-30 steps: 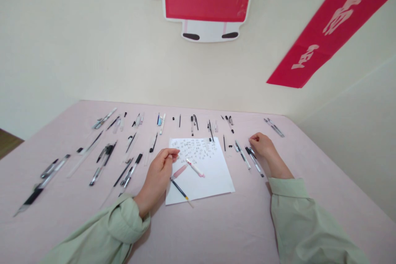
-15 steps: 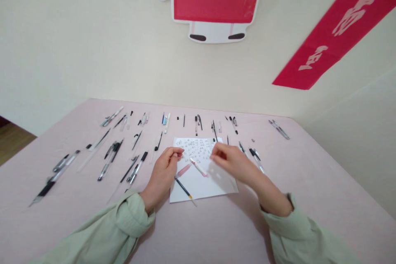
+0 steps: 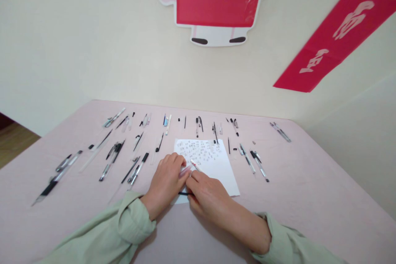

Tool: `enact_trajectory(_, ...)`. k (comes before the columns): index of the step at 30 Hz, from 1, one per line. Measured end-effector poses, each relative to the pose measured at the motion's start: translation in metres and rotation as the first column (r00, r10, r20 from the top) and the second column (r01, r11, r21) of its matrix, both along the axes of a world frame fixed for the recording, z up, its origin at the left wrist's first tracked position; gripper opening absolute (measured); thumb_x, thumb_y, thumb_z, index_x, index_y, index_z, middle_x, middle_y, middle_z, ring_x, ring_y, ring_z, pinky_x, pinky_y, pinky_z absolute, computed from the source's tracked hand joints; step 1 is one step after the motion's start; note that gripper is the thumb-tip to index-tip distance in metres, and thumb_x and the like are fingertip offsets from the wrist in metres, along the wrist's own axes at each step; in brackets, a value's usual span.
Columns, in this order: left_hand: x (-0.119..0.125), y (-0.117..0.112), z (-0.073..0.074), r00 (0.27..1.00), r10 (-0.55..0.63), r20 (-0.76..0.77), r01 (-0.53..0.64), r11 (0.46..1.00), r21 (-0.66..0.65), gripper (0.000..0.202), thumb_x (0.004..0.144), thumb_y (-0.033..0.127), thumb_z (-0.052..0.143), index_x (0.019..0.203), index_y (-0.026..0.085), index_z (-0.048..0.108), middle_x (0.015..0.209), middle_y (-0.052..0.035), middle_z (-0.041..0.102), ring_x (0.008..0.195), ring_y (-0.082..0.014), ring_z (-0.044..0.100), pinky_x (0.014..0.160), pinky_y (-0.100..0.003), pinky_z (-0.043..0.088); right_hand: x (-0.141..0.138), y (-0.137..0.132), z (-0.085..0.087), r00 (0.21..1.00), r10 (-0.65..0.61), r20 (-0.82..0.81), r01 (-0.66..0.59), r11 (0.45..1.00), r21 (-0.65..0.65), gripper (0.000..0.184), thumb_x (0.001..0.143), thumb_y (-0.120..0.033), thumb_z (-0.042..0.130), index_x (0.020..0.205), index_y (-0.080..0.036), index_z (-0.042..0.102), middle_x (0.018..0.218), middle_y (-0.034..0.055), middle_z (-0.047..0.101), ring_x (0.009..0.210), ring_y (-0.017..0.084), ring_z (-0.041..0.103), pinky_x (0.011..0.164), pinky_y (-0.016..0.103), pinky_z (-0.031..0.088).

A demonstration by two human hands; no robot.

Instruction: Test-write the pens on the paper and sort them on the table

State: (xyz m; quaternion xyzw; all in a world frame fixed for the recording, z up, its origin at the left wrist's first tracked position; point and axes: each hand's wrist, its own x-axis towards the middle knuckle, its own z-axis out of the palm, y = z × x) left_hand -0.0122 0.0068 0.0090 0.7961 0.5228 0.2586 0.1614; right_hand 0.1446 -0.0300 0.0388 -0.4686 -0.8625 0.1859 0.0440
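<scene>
My left hand (image 3: 167, 175) is closed, with its fingertips at a translucent pink pen piece (image 3: 185, 171) over the paper. My right hand (image 3: 208, 194) meets it there, fingers curled inward. What lies between the right fingertips is hidden. A white pen piece with a red mark (image 3: 194, 164) lies on the paper just beyond the fingers. The dark end of a pen refill (image 3: 184, 193) shows below the pink piece, its rest covered by my right hand. Beneath everything is a white sheet of paper (image 3: 224, 177) with rows of handwriting on its upper part.
A pink cloth-covered table (image 3: 309, 198) carries many scattered pens and pen parts. Black pens (image 3: 108, 161) lie to the left, more (image 3: 260, 165) to the right, and a pair of pens (image 3: 280, 131) at the far right. A pale wall (image 3: 139, 57) stands behind.
My right hand has come down and left from above the writing to meet my left hand. My left hand has shifted slightly down and right, its fingers now at the pink piece.
</scene>
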Motion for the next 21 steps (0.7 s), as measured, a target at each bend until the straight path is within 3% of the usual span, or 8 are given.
enact_trajectory(3, -0.002, 0.003, -0.002, 1.000, 0.003, -0.023, -0.003, 1.000, 0.000, 0.010, 0.086, 0.029, 0.052, 0.080, 0.021, 0.055, 0.083, -0.0039, 0.057, 0.080, -0.0236, 0.053, 0.073, -0.037, 0.041, 0.012, 0.006, 0.011, 0.998, 0.046, -0.034, -0.047, 0.998, -0.046, 0.013, 0.078, -0.013, 0.048, 0.085, -0.019, 0.057, 0.094, 0.0069, 0.063, 0.084, 0.020, 0.057, 0.068, 0.028, 0.042)
enact_trajectory(6, -0.004, 0.010, -0.002, 0.979, 0.058, 0.197, -0.044, 0.996, -0.077, 0.015, 0.088, 0.034, 0.050, 0.081, 0.021, 0.055, 0.081, -0.0030, 0.059, 0.079, -0.0220, 0.055, 0.073, -0.035, 0.043, 0.036, 0.019, 0.030, 0.984, 0.005, -0.181, -0.057, 0.957, -0.284, 0.011, 0.076, -0.011, 0.050, 0.079, -0.020, 0.055, 0.074, -0.0007, 0.061, 0.066, 0.014, 0.055, 0.061, 0.024, 0.040)
enact_trajectory(9, -0.005, 0.015, 0.000, 0.892, 0.140, 0.429, -0.080, 0.985, -0.154, 0.018, 0.090, 0.037, 0.047, 0.086, 0.020, 0.055, 0.083, -0.0029, 0.061, 0.080, -0.0197, 0.058, 0.074, -0.033, 0.046, 0.061, 0.036, 0.045, 0.904, -0.135, -0.406, -0.082, 0.876, -0.474, 0.009, 0.080, -0.014, 0.049, 0.084, -0.020, 0.054, 0.068, -0.0030, 0.058, 0.063, 0.012, 0.056, 0.060, 0.022, 0.043)
enact_trajectory(11, -0.005, 0.015, 0.002, 0.864, 0.148, 0.481, -0.075, 0.983, -0.167, 0.018, 0.090, 0.037, 0.048, 0.087, 0.020, 0.055, 0.085, -0.0027, 0.062, 0.081, -0.0190, 0.058, 0.075, -0.032, 0.046, 0.071, 0.047, 0.048, 0.823, -0.254, -0.507, -0.003, 0.892, -0.452, 0.006, 0.083, -0.018, 0.049, 0.086, -0.020, 0.054, 0.070, -0.0019, 0.058, 0.066, 0.012, 0.057, 0.063, 0.024, 0.045)
enact_trajectory(15, -0.004, 0.013, 0.003, 0.886, 0.121, 0.447, -0.066, 0.989, -0.136, 0.017, 0.089, 0.035, 0.049, 0.089, 0.020, 0.057, 0.088, -0.0033, 0.063, 0.085, -0.0196, 0.058, 0.078, -0.033, 0.046, 0.075, 0.059, 0.041, 0.705, -0.384, -0.596, 0.193, 0.913, -0.360, 0.005, 0.083, -0.023, 0.050, 0.086, -0.020, 0.053, 0.072, 0.0001, 0.061, 0.069, 0.013, 0.057, 0.065, 0.026, 0.046)
enact_trajectory(21, -0.004, 0.011, 0.002, 0.918, 0.084, 0.387, -0.050, 0.994, -0.098, 0.013, 0.090, 0.031, 0.050, 0.089, 0.021, 0.057, 0.089, -0.0036, 0.061, 0.087, -0.0199, 0.058, 0.080, -0.034, 0.046, 0.068, 0.059, 0.029, 0.700, -0.403, -0.589, 0.197, 0.902, -0.383, 0.004, 0.082, -0.021, 0.050, 0.084, -0.019, 0.052, 0.071, -0.0006, 0.062, 0.066, 0.012, 0.056, 0.065, 0.026, 0.044)
